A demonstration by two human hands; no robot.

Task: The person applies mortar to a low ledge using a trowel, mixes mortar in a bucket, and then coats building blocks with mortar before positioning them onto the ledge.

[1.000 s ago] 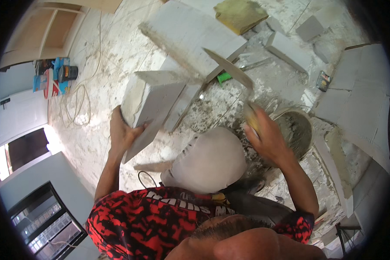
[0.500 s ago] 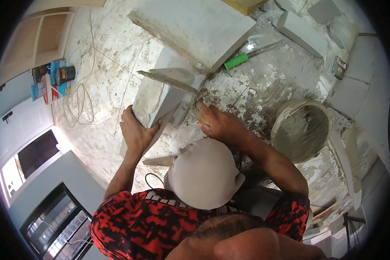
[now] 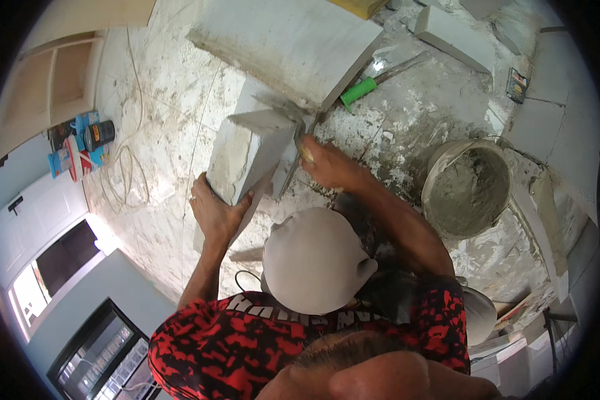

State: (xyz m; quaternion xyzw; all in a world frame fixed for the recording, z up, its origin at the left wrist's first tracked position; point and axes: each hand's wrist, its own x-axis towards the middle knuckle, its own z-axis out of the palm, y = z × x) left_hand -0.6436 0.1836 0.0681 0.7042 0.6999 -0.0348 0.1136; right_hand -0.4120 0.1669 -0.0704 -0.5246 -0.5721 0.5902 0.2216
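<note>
My left hand [image 3: 217,210] is wrapped around the near end of a pale grey building block [image 3: 232,160], its thumb on the right face and its fingers on the left. The block is tilted on the floor, with rough mortar on its upper side. In my right hand [image 3: 333,165] is a trowel, gripped by its yellowish wooden handle [image 3: 307,152]. Its grey blade [image 3: 280,107] lies at the block's far right edge, partly hidden. Just beyond stands a large pale slab [image 3: 280,50].
At the right stands a bucket [image 3: 428,190] of wet grey mortar [image 3: 473,193]. A green-handled tool [image 3: 360,93] lies beside the slab. Another pale block [image 3: 453,40] is at the far right. Cans [image 3: 100,135] and a loose cable [image 3: 123,170] lie left. My light-clothed knee [image 3: 317,260] is between my arms.
The trowel blade has moved from across the block's end to its far right edge. My right hand has shifted slightly away from me; my left hand keeps its hold.
</note>
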